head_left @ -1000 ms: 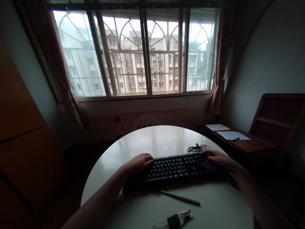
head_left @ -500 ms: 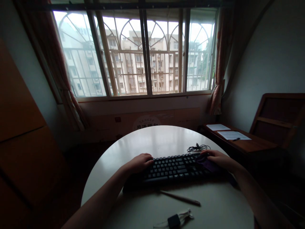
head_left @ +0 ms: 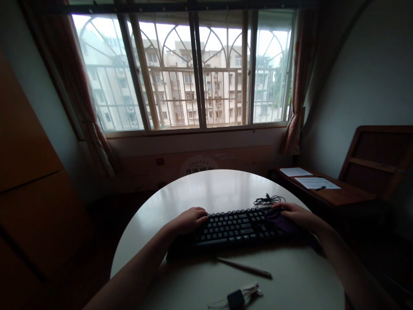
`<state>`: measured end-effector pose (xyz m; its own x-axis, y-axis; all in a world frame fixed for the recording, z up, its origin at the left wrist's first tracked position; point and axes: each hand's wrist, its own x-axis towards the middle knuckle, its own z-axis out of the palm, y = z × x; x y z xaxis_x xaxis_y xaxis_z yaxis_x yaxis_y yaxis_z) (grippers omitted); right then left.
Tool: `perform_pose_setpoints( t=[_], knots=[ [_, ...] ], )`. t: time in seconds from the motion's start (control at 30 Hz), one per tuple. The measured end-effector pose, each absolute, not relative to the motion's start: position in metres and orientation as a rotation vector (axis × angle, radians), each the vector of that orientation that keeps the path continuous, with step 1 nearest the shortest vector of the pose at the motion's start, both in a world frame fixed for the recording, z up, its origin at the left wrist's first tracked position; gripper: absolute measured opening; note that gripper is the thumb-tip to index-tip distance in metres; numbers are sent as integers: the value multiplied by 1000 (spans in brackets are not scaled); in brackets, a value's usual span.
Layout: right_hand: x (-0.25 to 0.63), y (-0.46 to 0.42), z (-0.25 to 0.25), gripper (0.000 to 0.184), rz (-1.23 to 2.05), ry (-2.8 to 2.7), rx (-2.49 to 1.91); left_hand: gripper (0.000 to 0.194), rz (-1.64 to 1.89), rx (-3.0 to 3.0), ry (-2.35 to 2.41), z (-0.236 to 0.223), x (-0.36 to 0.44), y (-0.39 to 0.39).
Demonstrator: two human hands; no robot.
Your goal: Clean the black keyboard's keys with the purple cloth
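Nothing has shifted since the earlier frames beyond a slight drift of the view: both hands lie where they did on the keyboard [head_left: 237,229].

Only the head view is given. No container shows on the table [head_left: 200,189], a round, pale, glossy top in the lower middle of the frame that mirrors the window light. Across it, low in the frame, lies the keyboard, a long black slab with rows of dark keys.

Below the keyboard a thin stick [head_left: 243,267], pen or pencil, lies at a slant. At the bottom edge sits a small black block [head_left: 235,298] with pale cords. Above the keyboard's right end a loose black cable [head_left: 268,199] lies coiled. At middle right stands a brown wooden side table [head_left: 335,197] with two white sheets [head_left: 314,182] on it.

Left hand [head_left: 189,220]: lower middle of the frame, palm down, fingers loosely curled, fingertips touching the keyboard's left end. It grips nothing.

Right hand [head_left: 298,215]: lower right of the frame, palm down over the keyboard's right end, pressing a dark purple cloth [head_left: 280,222] against the keys. Whether the fingers pinch the cloth or only rest flat on it I cannot tell in this dim light.
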<state>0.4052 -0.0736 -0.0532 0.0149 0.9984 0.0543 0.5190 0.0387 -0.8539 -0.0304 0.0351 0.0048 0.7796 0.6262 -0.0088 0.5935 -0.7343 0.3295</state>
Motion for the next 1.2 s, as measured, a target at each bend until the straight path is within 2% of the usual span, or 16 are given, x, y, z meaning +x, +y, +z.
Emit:
perform_pose_setpoints(
  t=[1.2],
  knots=[
    [407, -71, -55, 40, 811, -1650, -1544, 36, 170, 2644, 923, 3, -31, 37]
  ],
)
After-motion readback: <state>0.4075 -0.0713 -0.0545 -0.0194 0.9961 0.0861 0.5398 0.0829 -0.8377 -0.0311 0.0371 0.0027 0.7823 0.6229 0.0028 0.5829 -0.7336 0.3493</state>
